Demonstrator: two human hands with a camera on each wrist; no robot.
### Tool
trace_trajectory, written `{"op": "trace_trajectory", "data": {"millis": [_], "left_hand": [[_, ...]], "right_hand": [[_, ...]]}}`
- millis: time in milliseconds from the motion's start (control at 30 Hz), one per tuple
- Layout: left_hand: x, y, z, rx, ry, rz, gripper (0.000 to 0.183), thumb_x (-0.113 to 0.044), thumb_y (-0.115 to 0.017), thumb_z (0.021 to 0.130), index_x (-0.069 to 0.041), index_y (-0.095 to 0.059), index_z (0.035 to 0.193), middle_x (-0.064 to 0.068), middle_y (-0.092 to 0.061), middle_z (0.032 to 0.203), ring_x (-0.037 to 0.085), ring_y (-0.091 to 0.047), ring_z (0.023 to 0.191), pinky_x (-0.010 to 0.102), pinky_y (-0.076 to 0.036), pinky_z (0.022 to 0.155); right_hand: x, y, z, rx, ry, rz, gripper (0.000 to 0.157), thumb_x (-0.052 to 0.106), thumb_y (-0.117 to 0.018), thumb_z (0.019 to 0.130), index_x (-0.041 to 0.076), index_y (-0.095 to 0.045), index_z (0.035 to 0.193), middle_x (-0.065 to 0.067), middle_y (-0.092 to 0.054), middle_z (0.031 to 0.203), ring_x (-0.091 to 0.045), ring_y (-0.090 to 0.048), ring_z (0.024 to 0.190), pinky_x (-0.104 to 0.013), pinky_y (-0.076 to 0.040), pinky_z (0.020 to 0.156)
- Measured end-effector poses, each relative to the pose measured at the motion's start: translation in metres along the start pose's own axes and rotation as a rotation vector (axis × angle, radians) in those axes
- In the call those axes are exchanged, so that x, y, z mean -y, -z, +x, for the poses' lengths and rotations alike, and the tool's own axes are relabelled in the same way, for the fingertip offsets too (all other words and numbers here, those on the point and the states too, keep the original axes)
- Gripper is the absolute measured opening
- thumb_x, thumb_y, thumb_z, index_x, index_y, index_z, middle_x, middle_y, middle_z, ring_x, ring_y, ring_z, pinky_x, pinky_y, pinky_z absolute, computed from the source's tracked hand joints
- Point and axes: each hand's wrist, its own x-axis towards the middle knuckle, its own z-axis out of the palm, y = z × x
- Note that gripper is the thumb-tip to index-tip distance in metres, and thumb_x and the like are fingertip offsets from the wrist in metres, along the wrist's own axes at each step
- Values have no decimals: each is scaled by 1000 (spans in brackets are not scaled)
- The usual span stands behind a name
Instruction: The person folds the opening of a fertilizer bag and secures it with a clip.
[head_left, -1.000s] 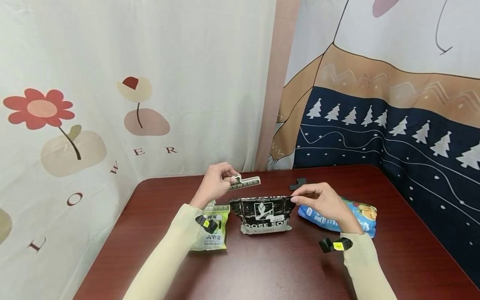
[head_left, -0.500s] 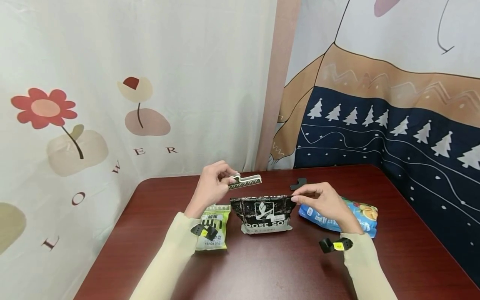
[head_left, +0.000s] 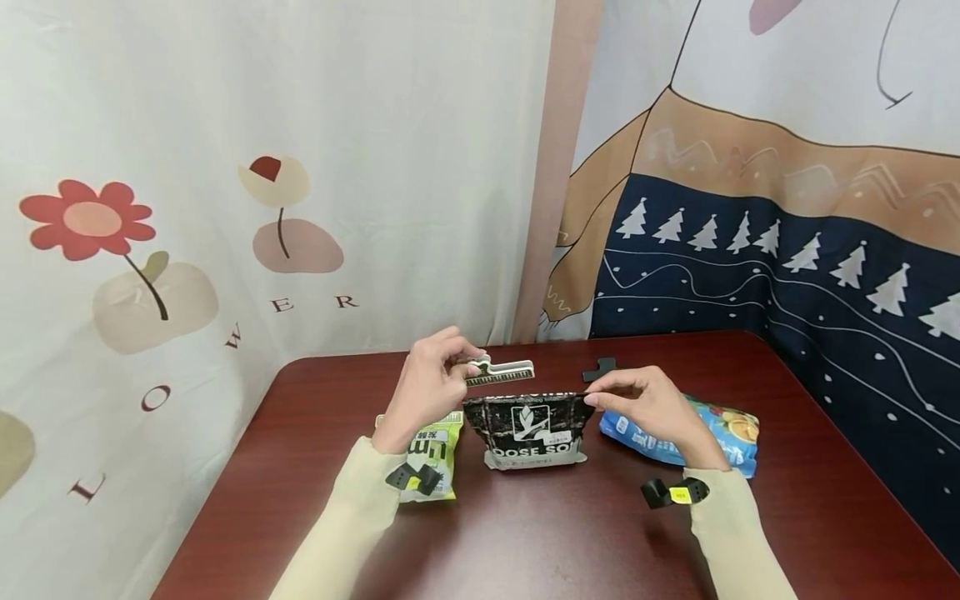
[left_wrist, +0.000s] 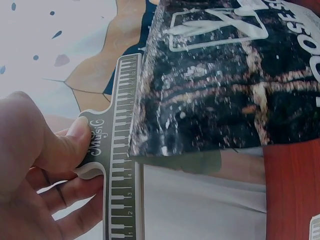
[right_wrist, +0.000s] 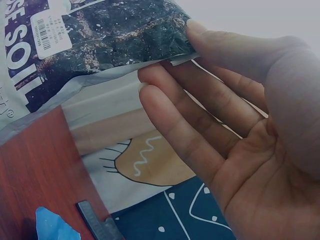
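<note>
Between thumb and fingers, my left hand [head_left: 431, 375] pinches the handle of a long piano-key clip [head_left: 501, 372] marked "Music" in the left wrist view. The clip [left_wrist: 123, 150] lies along the top edge of a black and grey soil bag [head_left: 531, 429]. My right hand [head_left: 648, 408] pinches the bag's top right corner, thumb on the near face, as the right wrist view shows. The bag stands upright on the table. Just left of it, partly behind my left wrist, lies a green packet [head_left: 435, 458] with a similar clip on its top.
To the right, partly behind my right hand, a blue pouch [head_left: 723, 429] with fruit pictures lies on the red-brown table [head_left: 540, 533]. A black clip-like piece [head_left: 600, 369] rests near the back edge. Printed curtains [head_left: 420, 208] hang behind.
My left hand has moved slightly right with the clip, which now sits lower and more level over the bag's top edge. My right hand keeps its grip on the corner.
</note>
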Motion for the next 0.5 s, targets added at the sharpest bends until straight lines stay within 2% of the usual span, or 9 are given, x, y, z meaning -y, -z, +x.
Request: {"op": "trace_trajectory", "data": {"millis": [233, 500], "left_hand": [[-10, -2, -6, 10, -40, -2, 35, 15, -62, 83, -17, -77, 87, -8, -62, 81, 3, -67, 73, 21, -53, 63], [-18, -8, -7, 6, -75, 27, 35, 14, -63, 81, -17, -77, 85, -9, -63, 81, 1, -62, 68, 20, -48, 59]], "right_hand": [[1, -2, 0, 12, -5, 17, 13, 27, -78, 93, 18, -81, 101, -1, -77, 96, -16, -69, 79, -37, -61, 73], [2, 0, 1, 15, -8, 26, 12, 25, -78, 92, 17, -80, 101, -5, -77, 96, -15, -68, 79, -36, -61, 74]]}}
